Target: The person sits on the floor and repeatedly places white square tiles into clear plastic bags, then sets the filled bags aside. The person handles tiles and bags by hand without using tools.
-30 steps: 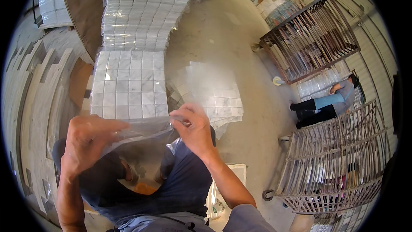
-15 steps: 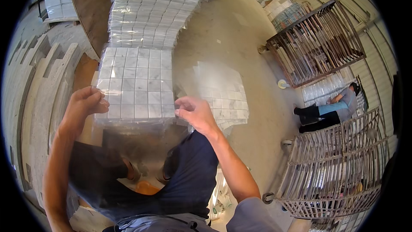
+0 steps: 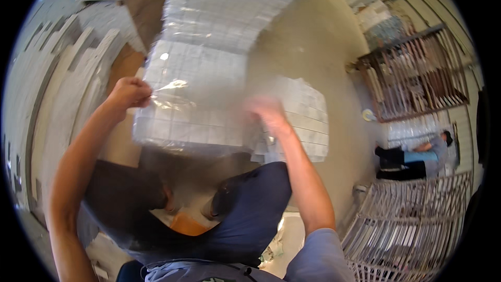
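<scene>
Before my knees stands a stack of white-grey marble mosaic tile sheets [image 3: 203, 128]. Clear plastic film [image 3: 175, 84] lies over its top, shiny and creased toward the left edge. My left hand [image 3: 133, 93] is closed at that left edge, pinching the film. On the opposite side, my right hand [image 3: 267, 112] is smeared by motion near the stack's right edge; its fingers cannot be made out. Just right of it sits another, lower pile of pale tile sheets [image 3: 308, 120]. A long film-wrapped row of tile sheets [image 3: 219, 8] continues away from me behind the near stack.
Pale slabs [image 3: 78, 83] stand along the left. A brown board [image 3: 140, 0] rises at the far left. Slatted metal racks [image 3: 417, 73] and a barred cart [image 3: 412, 224] hold slabs at the right, where a person [image 3: 417, 156] works. Concrete floor [image 3: 308, 42] runs between.
The view has shifted, so the stack sits further right. Glare and creases have spread over the tile top near my left hand. My right hand has moved and blurred.
</scene>
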`<action>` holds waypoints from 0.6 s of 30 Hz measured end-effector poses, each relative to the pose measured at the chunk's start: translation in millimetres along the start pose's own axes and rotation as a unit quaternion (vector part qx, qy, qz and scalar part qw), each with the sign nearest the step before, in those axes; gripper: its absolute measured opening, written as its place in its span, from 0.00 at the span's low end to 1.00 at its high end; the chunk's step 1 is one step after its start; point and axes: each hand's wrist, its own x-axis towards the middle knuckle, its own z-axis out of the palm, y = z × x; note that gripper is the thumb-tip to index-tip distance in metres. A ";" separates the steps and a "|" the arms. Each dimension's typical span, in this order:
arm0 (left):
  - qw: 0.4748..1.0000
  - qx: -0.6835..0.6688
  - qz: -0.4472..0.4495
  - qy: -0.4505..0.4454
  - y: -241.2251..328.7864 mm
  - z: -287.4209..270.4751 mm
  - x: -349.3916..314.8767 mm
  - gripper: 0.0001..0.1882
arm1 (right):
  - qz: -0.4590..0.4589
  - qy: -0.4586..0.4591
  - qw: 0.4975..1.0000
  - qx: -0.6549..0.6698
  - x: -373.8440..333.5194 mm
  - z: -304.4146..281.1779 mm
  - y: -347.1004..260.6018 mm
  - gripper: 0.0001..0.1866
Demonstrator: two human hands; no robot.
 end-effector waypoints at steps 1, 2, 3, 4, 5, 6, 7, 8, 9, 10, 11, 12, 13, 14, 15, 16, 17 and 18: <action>1.000 -0.004 0.010 0.006 -4.1 -3.8 4.4 0.06 | 0.009 0.006 1.000 -0.011 9.7 -0.3 2.1 0.11; 1.000 0.001 0.010 0.018 -3.7 -1.3 7.4 0.06 | 0.029 0.034 0.999 -0.016 15.0 1.3 0.1 0.12; 1.000 0.004 -0.001 0.021 -2.3 -2.5 8.6 0.06 | 0.049 0.062 0.997 -0.021 20.4 4.5 -0.9 0.12; 0.999 0.013 0.001 0.031 -0.5 0.2 14.5 0.06 | 0.050 0.062 0.997 -0.003 25.6 -0.4 -0.3 0.12; 0.999 0.023 0.004 0.040 -0.1 -0.5 20.4 0.06 | 0.056 0.079 0.995 0.008 31.1 -1.7 2.9 0.12; 0.999 0.015 0.008 0.047 -0.6 -3.8 25.0 0.06 | 0.063 0.097 0.993 0.019 36.3 -2.5 7.0 0.12; 0.998 0.007 0.014 0.053 -0.3 -6.1 30.6 0.06 | 0.069 0.116 0.990 0.029 41.7 -2.5 8.1 0.12; 0.998 0.000 0.020 0.058 -0.1 -8.2 35.9 0.06 | 0.073 0.129 0.988 0.039 47.6 -2.0 9.7 0.12; 0.998 -0.008 0.027 0.062 0.0 -10.1 40.9 0.07 | 0.066 0.139 0.988 0.033 53.6 -2.0 11.0 0.12; 0.997 -0.017 0.035 0.067 0.4 -10.9 45.8 0.07 | 0.058 0.147 0.987 0.025 60.8 -1.8 10.0 0.12; 0.996 -0.026 0.043 0.071 1.0 -11.6 50.7 0.07 | 0.049 0.157 0.986 0.018 68.2 -1.7 9.0 0.12; 0.995 -0.030 0.048 0.083 1.7 -11.5 56.4 0.07 | 0.042 0.170 0.984 0.005 76.9 -1.5 7.7 0.12; 0.994 -0.034 0.053 0.094 4.2 -10.5 61.6 0.07 | 0.034 0.184 0.982 -0.009 87.4 -0.7 5.4 0.11; 0.992 -0.038 0.059 0.106 6.6 -9.1 67.1 0.07 | 0.026 0.198 0.980 -0.022 96.9 0.4 2.9 0.11; 0.991 -0.031 0.066 0.116 8.8 -6.5 72.8 0.07 | 0.009 0.208 0.978 -0.025 106.1 0.9 3.6 0.10; 0.989 -0.026 0.073 0.125 10.1 -3.4 79.8 0.07 | -0.008 0.217 0.976 -0.029 116.0 0.1 6.3 0.10; 0.987 -0.021 0.081 0.135 11.6 -1.9 86.8 0.07 | -0.026 0.227 0.973 -0.034 125.2 -1.2 8.8 0.09; 0.988 -0.030 0.079 0.131 13.1 -1.7 96.9 0.06 | -0.031 0.240 0.970 -0.037 133.7 -3.5 10.7 0.09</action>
